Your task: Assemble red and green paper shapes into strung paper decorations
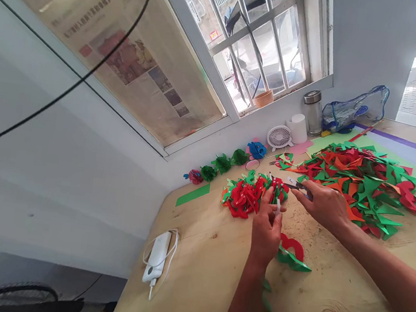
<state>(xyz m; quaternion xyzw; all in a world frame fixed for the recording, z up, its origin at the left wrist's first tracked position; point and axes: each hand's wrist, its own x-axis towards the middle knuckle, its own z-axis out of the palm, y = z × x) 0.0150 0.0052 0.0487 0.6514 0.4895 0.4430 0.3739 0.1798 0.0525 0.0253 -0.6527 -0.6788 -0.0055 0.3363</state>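
My right hand (327, 205) is closed round the dark handles of a pair of scissors (292, 185), whose blades point left toward my other hand. My left hand (267, 231) pinches a small white piece (278, 205) between thumb and finger; its exact kind is unclear. The left fingertips reach to the edge of a heap of red and green cut shapes (244, 198), some with white dots. Just right of my left wrist lie a red curved cutout (294, 246) and a green scrap (294, 263).
A large pile of red, green and orange scraps (369, 191) covers the table's right side. Along the wall stand a small white fan (279, 137), a white roll (297, 128), a glass bottle (312, 112) and green paper balls (223, 163). A white power bank (157, 256) with cable lies at left.
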